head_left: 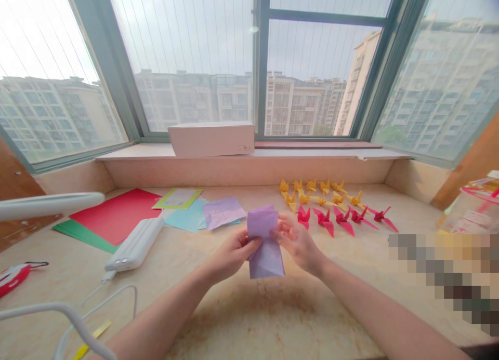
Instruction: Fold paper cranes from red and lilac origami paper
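A purple sheet of origami paper [266, 261], folded into a tall narrow rectangle, is held up above the counter between my two hands. My left hand [236, 251] pinches its left edge, thumb across the front and fingers behind. On the opposite edge, my right hand [298, 243] is closed with thumb and fingers on the paper. Creases show on the paper's surface. Beyond my right hand stand several pink paper cranes [325, 221], with rows of yellow paper cranes [322, 199] behind them. Loose purple paper [223, 213] lies past my left hand.
Light blue sheets [185, 217], a red sheet [120, 214] and a green sheet [88, 235] lie at left. Nearby are a white power bank [134, 245] with a cable, and a red-and-white tool [13, 278]. A white box [212, 140] sits on the sill; a clear container [473, 209] stands right.
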`<state>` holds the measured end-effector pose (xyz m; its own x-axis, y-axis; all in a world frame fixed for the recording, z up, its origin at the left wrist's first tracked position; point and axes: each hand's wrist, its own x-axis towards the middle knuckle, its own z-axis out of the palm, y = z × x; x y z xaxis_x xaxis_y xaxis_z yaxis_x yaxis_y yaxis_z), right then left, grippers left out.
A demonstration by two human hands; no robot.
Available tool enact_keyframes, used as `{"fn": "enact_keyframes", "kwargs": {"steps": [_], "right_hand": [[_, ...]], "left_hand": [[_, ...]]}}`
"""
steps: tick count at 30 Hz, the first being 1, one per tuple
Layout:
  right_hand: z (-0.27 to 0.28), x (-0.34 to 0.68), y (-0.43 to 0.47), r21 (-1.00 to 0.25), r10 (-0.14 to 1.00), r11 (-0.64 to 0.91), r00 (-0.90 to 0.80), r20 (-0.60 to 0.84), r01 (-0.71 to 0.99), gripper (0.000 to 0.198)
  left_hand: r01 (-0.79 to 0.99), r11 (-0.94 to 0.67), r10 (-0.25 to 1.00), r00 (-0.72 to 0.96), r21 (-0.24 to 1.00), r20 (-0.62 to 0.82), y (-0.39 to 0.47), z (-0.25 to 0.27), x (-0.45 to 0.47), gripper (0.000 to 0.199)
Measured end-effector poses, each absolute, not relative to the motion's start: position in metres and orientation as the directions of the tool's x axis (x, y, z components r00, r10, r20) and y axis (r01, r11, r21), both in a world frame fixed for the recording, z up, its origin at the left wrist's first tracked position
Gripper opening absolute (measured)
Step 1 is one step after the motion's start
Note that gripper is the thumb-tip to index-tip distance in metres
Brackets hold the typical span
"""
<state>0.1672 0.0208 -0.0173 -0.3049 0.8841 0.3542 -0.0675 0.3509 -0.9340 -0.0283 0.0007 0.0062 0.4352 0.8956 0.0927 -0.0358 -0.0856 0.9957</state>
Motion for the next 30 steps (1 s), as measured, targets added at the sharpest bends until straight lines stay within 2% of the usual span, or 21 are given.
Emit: {"fn": "enact_keyframes", "kwargs": {"steps": [3, 6, 7, 10, 12, 14, 16, 19, 22, 27, 30], "right_hand": [[-0.019, 0.164, 0.019, -0.928, 0.87, 0.322, -0.329, 0.368, -0.187, 0.03], [-0.018, 0.167, 0.017, -0.905, 0.858, 0.394, -0.288, 0.424, -0.16, 0.016], [-0.018, 0.169, 0.017, -0.889, 0.847, 0.44, -0.271, 0.457, -0.125, 0.014], [-0.015, 0.176, 0.017, -0.82, 0.795, 0.573, -0.257, 0.55, 0.017, 0.027], [-0.012, 0.179, 0.016, -0.786, 0.769, 0.611, -0.307, 0.561, 0.093, 0.031], [-0.009, 0.179, 0.013, -0.795, 0.775, 0.595, -0.344, 0.53, 0.116, 0.032], [-0.007, 0.177, 0.012, -0.841, 0.82, 0.526, -0.34, 0.461, 0.128, 0.034], [-0.007, 0.172, 0.012, -0.881, 0.896, 0.41, -0.288, 0.339, 0.238, 0.035], [-0.011, 0.168, 0.016, -0.886, 0.925, 0.356, -0.247, 0.289, 0.298, 0.026], [-0.015, 0.169, 0.02, -0.924, 0.936, 0.343, -0.144, 0.322, 0.167, 0.028], [-0.015, 0.17, 0.02, -0.936, 0.934, 0.325, -0.205, 0.294, 0.136, 0.032]], "left_hand": [[-0.075, -0.033, 0.872, 0.484, 0.997, 0.065, -0.003, 0.009, -0.031, 0.048], [-0.166, 0.045, 0.873, 0.485, 0.985, 0.042, -0.003, 0.007, -0.034, 0.048], [-0.223, 0.079, 0.869, 0.492, 0.972, 0.042, -0.002, 0.005, -0.034, 0.047], [-0.334, 0.137, 0.861, 0.505, 0.933, 0.054, 0.0, 0.001, -0.031, 0.051], [-0.278, 0.071, 0.885, 0.462, 0.958, 0.068, 0.002, -0.001, -0.029, 0.05], [-0.156, -0.031, 0.917, 0.39, 0.987, 0.09, 0.004, -0.002, -0.028, 0.042], [-0.043, -0.096, 0.933, 0.344, 0.994, 0.105, 0.006, -0.003, -0.027, 0.031], [0.062, -0.144, 0.939, 0.322, 0.988, 0.117, 0.006, -0.001, -0.027, 0.02], [0.087, -0.146, 0.945, 0.307, 0.985, 0.113, 0.003, 0.004, -0.027, 0.02], [0.046, -0.031, 0.933, 0.361, 0.998, 0.012, 0.003, 0.005, -0.027, 0.036], [0.081, -0.008, 0.91, 0.414, 0.997, -0.027, 0.006, -0.001, -0.027, 0.038]]}}
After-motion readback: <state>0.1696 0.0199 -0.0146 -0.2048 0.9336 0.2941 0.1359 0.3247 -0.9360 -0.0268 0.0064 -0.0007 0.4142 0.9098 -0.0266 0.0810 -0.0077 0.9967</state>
